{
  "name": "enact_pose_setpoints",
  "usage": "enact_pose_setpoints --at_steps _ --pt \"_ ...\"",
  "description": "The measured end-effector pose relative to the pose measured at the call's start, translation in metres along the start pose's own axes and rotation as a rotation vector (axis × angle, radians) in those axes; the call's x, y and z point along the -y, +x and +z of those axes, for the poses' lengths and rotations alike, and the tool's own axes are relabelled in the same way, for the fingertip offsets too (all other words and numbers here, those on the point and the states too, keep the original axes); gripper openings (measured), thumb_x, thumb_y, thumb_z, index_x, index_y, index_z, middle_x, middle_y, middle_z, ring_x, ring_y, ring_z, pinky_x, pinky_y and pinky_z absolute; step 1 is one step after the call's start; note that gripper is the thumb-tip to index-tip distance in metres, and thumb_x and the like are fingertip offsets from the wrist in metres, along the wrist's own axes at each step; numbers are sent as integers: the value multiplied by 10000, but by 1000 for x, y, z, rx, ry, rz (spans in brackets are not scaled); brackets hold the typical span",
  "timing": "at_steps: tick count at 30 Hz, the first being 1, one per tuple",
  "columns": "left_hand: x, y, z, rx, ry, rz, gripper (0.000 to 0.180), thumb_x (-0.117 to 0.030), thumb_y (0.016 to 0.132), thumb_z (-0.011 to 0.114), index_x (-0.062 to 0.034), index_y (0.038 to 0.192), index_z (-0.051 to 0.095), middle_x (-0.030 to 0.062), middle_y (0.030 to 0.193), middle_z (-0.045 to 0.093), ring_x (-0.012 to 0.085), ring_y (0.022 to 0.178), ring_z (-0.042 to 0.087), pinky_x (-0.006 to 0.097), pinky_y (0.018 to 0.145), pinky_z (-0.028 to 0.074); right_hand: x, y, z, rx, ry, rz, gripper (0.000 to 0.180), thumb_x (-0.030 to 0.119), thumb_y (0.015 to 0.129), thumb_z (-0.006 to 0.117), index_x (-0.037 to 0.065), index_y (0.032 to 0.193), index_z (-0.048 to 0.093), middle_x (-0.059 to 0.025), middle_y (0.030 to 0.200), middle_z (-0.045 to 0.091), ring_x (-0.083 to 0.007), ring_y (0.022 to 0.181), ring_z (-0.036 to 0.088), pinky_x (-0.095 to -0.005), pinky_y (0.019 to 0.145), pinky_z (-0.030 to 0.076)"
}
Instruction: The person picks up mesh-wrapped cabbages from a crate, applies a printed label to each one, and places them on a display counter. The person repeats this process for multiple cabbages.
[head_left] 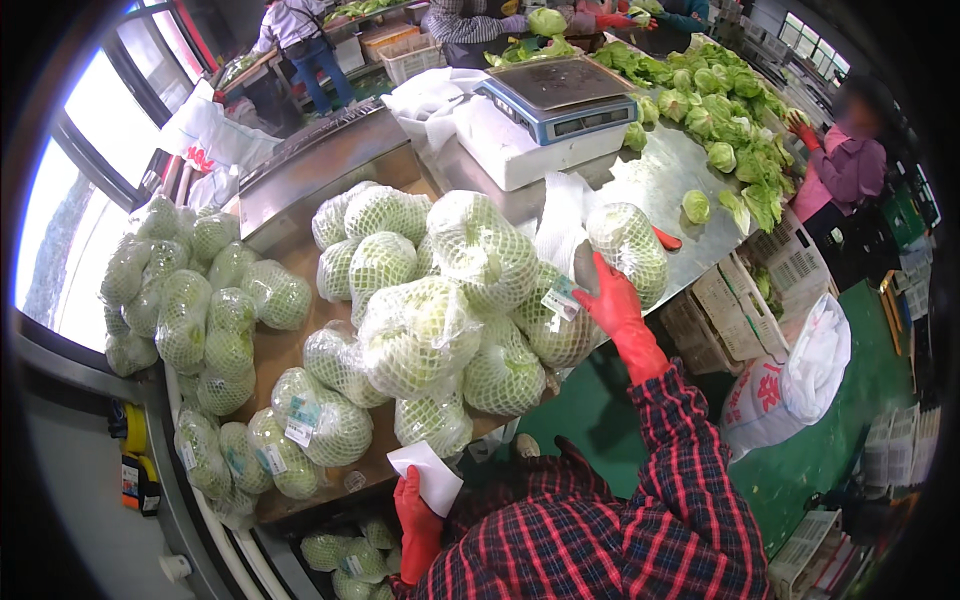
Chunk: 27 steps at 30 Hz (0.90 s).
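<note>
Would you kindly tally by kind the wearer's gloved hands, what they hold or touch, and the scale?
Gloved hands: 2, left hand and right hand
White slip in left: 1
Netted cabbage at right: 1
Weighing scale: 1
Total: 5

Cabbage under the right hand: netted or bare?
Netted. White foam mesh covers the cabbage, the right hand rests against it, and a small tag hangs beside it. The left hand holds a white paper slip.

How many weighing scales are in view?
1: a grey-topped scale on a white foam box, far side of the steel table. Others may be hidden.
</note>
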<state>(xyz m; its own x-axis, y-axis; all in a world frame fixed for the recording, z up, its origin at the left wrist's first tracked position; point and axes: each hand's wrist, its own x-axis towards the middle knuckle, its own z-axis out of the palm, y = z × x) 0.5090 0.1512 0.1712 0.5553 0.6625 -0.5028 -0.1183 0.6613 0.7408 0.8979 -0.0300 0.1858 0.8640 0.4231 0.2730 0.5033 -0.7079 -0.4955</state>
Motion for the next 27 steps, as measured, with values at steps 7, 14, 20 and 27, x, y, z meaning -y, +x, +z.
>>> enact_pose_setpoints --at_steps 7,14,20,27 --pt "-5 -14 19 -18 -3 -12 304 -250 928 513 11 1078 559 110 978 631 218 822 633 346 747 507 17 -2 43 -38 -375 -200 600 359 736 693 -17 1168 514 -228 1081 585 -365 1024 555 -418 870 441" --pt "-92 -55 65 112 43 -78 459 -454 905 502 -12 1016 561 100 830 634 197 720 618 300 654 496 197 -111 -19 1252 1207 -588 754 81 682 737 15 1345 383 -112 1257 521 -211 1171 483 -355 982 381" --pt "-142 -29 -16 78 -208 338 691 -583 906 364 -18 1303 393 118 1206 535 242 1085 527 389 930 416 262 -172 12 1198 1305 -188 753 -42 771 612 154 1424 293 -68 910 608 -142 841 564 -286 768 453" --pt "-65 -20 -56 50 -122 74 272 -81 857 594 21 1101 529 133 1029 617 232 921 621 367 804 507 251 -200 52 920 849 -377 845 -32 729 666 148 1440 244 -106 1022 617 -199 907 591 -296 793 458"
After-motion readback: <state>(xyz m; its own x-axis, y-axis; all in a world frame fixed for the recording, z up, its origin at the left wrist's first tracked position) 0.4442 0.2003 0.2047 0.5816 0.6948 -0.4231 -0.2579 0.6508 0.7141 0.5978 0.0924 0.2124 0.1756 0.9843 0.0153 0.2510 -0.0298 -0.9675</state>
